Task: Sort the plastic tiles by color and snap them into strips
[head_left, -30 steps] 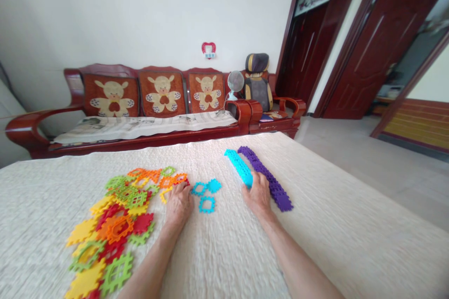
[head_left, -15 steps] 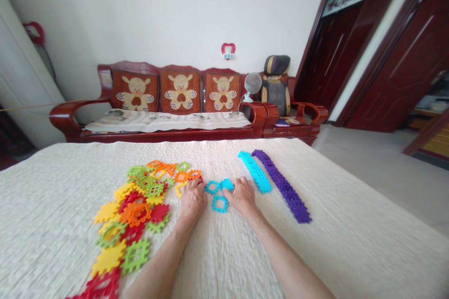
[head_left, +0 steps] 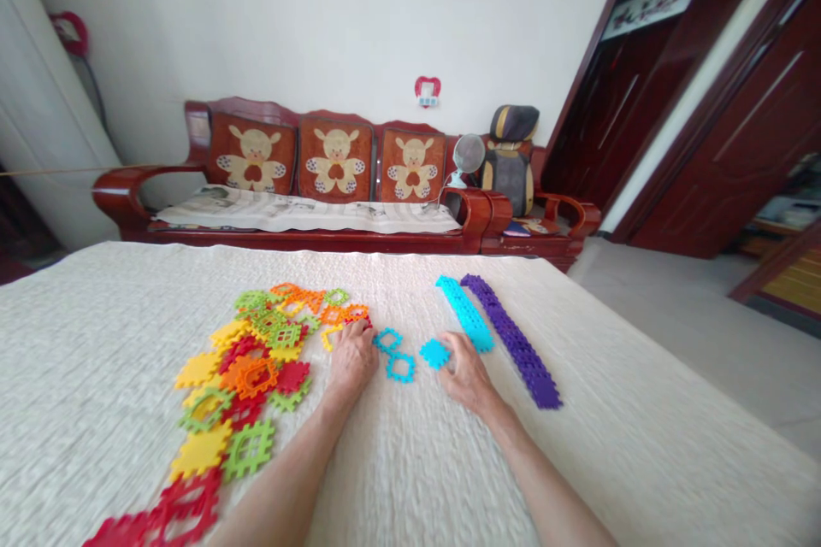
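My left hand [head_left: 351,361] rests on the cream cloth with its fingers curled down, touching a red tile at the edge of a pile of green, orange, yellow and red tiles [head_left: 256,363]. Two open-frame cyan tiles [head_left: 394,355] lie just right of it. My right hand [head_left: 467,374] has its fingertips on a solid cyan tile [head_left: 434,352], pinching its edge. Beyond that hand lie a cyan row of joined tiles [head_left: 466,314] and a longer purple row [head_left: 511,339], side by side.
The cream quilted cloth [head_left: 577,444] covers the whole surface, whose far edge runs below a red wooden sofa [head_left: 308,188]. A small fan [head_left: 467,158] and a back cushion stand at the sofa's right end. Dark red doors [head_left: 737,128] are at the right.
My right hand left the cyan row, went to the loose cyan tiles, and has drawn the solid one to the right. My left hand stayed put. The camera view shifted.
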### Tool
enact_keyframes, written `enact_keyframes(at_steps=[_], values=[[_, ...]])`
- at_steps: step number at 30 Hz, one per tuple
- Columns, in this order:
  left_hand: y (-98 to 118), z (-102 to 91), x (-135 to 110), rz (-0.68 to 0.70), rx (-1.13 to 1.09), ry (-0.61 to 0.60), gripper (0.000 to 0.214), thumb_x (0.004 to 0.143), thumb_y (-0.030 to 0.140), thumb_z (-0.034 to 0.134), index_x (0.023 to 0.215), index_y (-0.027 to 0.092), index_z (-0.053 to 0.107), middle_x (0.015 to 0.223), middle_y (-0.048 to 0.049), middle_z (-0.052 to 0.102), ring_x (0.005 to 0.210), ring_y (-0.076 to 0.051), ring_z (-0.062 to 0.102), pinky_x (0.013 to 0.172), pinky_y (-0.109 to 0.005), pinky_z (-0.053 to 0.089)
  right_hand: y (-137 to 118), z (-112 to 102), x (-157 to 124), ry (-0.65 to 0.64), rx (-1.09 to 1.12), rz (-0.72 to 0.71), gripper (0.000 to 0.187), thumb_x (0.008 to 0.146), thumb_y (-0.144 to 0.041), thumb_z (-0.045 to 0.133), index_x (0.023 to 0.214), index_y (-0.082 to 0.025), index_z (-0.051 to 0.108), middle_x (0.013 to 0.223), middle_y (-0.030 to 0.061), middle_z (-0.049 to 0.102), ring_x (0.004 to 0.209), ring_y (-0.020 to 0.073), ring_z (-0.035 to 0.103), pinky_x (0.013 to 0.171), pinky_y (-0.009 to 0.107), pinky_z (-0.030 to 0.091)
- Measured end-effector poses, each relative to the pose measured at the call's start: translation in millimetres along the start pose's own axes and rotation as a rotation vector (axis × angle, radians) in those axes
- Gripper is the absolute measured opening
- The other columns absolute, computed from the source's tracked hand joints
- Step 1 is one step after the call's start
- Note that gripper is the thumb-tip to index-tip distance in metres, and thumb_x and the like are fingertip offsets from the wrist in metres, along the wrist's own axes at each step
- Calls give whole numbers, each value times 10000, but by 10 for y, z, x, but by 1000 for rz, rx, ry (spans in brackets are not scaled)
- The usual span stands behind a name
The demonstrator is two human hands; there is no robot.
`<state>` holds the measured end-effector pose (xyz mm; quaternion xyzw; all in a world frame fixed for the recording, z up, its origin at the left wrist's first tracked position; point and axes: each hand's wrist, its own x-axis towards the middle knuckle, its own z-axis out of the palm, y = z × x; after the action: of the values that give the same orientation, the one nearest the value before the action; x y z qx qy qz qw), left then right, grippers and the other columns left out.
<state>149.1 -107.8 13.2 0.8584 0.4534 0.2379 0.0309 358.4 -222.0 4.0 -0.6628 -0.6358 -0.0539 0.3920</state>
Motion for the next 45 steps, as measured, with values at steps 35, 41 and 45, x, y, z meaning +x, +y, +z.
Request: enact_keyframes(at_steps=[35,41,45], values=[[-20,1,5,19,34,-9,339,852,183,435,1081,205,684,1202,-94,621,1110,-271,535,943,-410,396,299,-156,-150,346,-268,363,464,762,-246,493,1207,-119,469,1081,156,506,1045,299,466,923,464,402],[-31,13,4,19,36,-13,334,849,182,442,1077,207,685,1220,-96,615,1121,-268,529,945,-403,392,323,-141,-148,343,-295,373,460,751,-244,507,1193,-120,480,1060,150,507,1029,298,473,921,460,404],[-38,28,3,20,32,-9,331,847,183,443,1071,209,684,1221,-100,612,1116,-274,531,945,-412,391,345,-125,-153,362,-280,356,456,747,-248,516,1187,-132,484,1066,151,503,1026,301,476,911,472,411]])
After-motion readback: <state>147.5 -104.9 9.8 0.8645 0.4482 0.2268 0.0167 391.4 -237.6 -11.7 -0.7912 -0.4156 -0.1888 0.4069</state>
